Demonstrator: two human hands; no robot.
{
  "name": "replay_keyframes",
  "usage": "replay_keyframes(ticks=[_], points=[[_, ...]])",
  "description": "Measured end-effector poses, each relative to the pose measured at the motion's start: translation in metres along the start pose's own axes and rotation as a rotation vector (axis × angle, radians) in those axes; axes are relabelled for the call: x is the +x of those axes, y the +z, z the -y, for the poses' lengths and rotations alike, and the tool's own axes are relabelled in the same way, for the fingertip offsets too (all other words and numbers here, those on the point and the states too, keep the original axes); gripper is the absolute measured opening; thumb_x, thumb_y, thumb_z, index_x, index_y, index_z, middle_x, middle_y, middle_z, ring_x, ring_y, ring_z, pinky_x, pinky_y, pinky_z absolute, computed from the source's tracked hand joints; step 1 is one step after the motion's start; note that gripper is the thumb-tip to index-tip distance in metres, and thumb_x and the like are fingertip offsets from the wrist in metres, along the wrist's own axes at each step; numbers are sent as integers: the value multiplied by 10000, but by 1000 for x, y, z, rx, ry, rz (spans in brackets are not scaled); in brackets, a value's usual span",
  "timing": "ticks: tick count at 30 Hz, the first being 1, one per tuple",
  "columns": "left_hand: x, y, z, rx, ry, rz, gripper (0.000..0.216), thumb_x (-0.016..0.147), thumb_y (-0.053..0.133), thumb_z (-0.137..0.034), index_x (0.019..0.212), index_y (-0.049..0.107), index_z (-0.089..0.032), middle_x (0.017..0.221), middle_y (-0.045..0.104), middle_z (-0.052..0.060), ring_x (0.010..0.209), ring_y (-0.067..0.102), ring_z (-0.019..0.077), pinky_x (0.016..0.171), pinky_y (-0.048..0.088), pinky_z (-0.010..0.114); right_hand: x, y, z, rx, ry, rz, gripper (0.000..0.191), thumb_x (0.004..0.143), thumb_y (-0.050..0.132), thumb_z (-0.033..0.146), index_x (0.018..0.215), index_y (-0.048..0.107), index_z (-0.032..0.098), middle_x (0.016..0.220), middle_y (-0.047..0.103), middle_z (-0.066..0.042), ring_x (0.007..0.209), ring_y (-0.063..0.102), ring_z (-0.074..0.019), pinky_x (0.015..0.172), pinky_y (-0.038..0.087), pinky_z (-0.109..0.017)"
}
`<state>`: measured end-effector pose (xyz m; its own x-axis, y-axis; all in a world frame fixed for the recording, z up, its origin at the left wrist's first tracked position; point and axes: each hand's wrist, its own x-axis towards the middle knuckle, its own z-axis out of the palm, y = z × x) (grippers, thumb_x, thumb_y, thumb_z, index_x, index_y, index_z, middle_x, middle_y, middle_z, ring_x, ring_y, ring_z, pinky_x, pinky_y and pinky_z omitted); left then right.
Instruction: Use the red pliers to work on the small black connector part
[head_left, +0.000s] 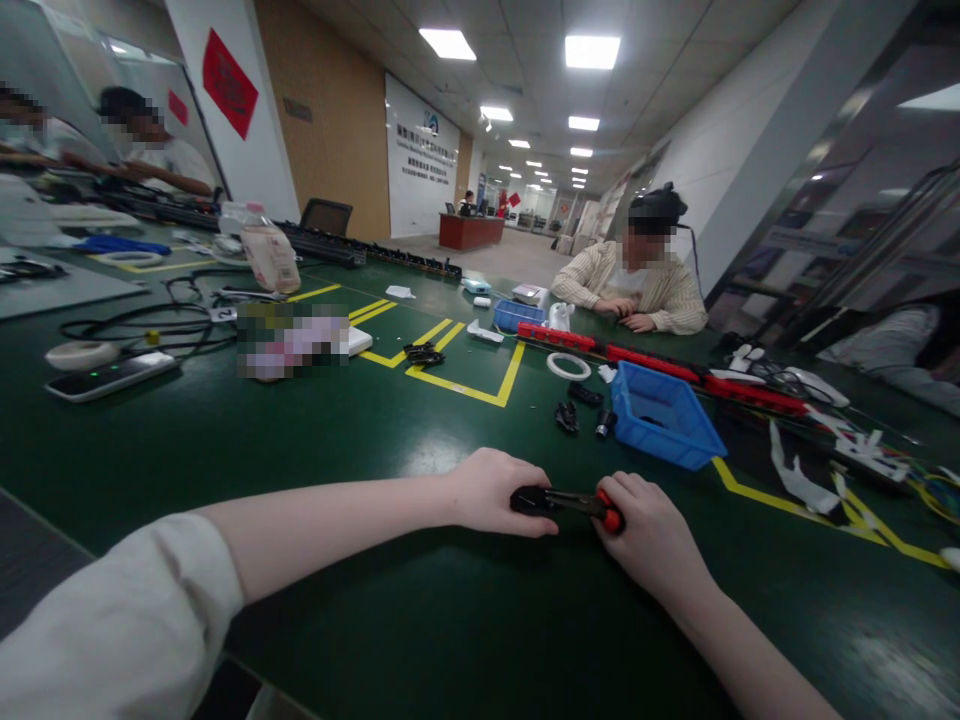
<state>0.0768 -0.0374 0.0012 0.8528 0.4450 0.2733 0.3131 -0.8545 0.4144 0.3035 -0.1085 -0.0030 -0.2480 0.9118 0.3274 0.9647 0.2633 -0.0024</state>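
Note:
Over the green table (420, 600), my left hand (491, 492) is closed around a small black part (531, 500). My right hand (652, 530) grips a red-handled tool that looks like pliers (613, 512). The tool's dark metal end reaches left to the black part and seems to touch it; the exact contact is too small to make out. Beyond my hands lie loose black pieces (568, 417), a short black cylinder (604, 425) and a blue bin (664, 415).
Behind the bin runs a long red strip (645, 363), with a white ring (568, 366) beside it. Black clips (424, 354) lie near yellow tape. Cables, a white device (112, 376) and a bottle (270, 255) stand left. A co-worker (637, 285) sits across the table.

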Motion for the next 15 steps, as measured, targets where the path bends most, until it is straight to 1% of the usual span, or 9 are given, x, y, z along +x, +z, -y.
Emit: replay_keyframes(ticks=[5,10,15], points=[[0,0,1,12,-7,1,401,815,571,-554,968,626,-187,832,672,1,701,605,132,583,383,206,1,-1,2,-27,-11,26,75,728,534,117,727,530,193,748,573,-37,694,515,-185,644,393,-315],[0,0,0,0,-8,20,394,834,550,-551,952,636,-185,800,669,3,670,595,127,557,362,206,0,-3,3,-30,-5,48,73,741,535,118,732,536,191,757,578,-37,700,516,-183,649,395,-310],[-1,-1,2,-61,12,59,413,848,530,-556,951,644,-174,743,651,3,616,570,115,532,355,202,0,-3,5,-33,-9,64,70,745,541,117,744,540,186,765,581,-36,714,515,-182,664,395,-309]])
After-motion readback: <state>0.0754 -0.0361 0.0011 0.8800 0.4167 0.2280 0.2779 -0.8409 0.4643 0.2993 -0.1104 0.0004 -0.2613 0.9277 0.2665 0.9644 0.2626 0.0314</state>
